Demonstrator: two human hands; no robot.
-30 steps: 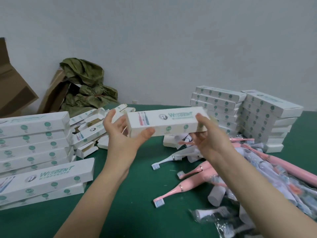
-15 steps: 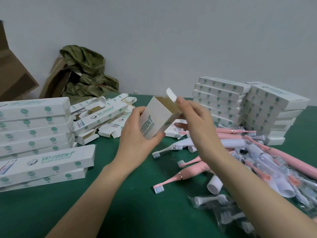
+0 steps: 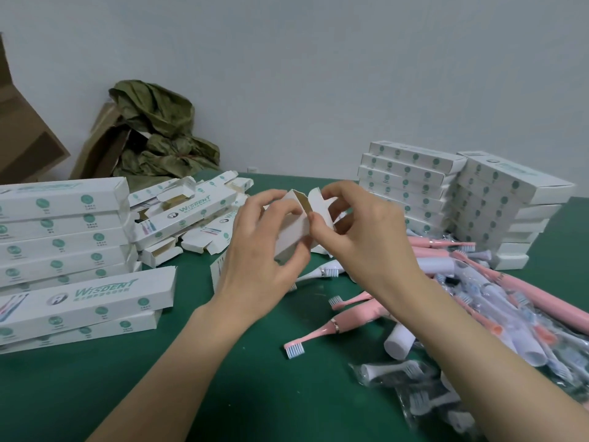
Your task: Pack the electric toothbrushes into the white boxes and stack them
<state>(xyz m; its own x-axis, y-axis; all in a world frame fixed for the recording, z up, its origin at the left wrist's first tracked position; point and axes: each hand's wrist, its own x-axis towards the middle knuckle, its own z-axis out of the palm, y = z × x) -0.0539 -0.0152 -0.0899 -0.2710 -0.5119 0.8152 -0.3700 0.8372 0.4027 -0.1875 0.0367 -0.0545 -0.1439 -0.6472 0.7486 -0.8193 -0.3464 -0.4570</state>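
I hold a white toothbrush box (image 3: 291, 231) end-on above the green table (image 3: 95, 384). My left hand (image 3: 258, 260) wraps around its body. My right hand (image 3: 360, 237) pinches the flaps at its open top end, where the brown inside shows. Pink and white electric toothbrushes (image 3: 338, 327) lie in a loose pile to the right, below my right forearm. Stacks of closed white boxes stand at the left (image 3: 60, 237) and at the back right (image 3: 411, 186).
Open empty boxes (image 3: 188, 215) lie jumbled behind my left hand. Bagged brush heads (image 3: 401, 378) sit at the lower right. A brown carton (image 3: 22, 135) and crumpled green wrapping (image 3: 159, 132) lean against the wall at the back left.
The box was held flat and sideways, then tipped end-on. It now points its open end up and my right hand's fingers have moved onto the end flaps.
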